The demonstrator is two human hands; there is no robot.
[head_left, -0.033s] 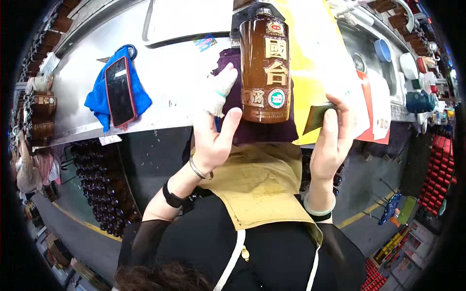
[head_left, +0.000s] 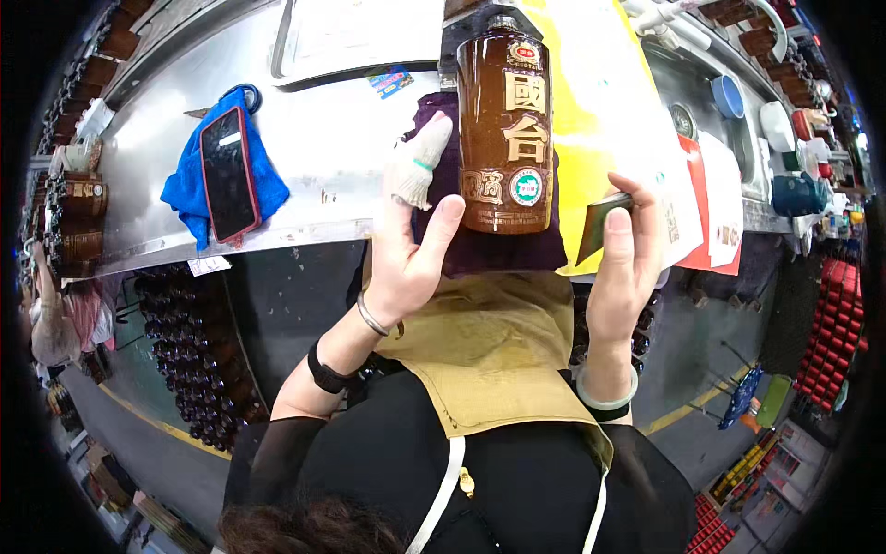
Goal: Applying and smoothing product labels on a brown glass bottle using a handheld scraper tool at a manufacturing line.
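So there's a big brown bottle [head_left: 484, 129] lying on a dark purple cloth [head_left: 508, 257] mid-surface [head_left: 323, 175], neck pointing to the far side. Left hand [head_left: 413, 263] is spread wide just left of it, nothing gripped, finger wrapped in a white cover [head_left: 425, 152]. Right hand [head_left: 628, 268] is pinching a small dark flat piece [head_left: 596, 228] over the yellow sheet [head_left: 574, 185]. Phone [head_left: 228, 175] on a blue cloth [head_left: 269, 192], way over left.

The metal bench [head_left: 134, 198] carries 1 blue cloth [head_left: 269, 189], 1 purple cloth [head_left: 508, 254], 1 yellow sheet [head_left: 574, 129].
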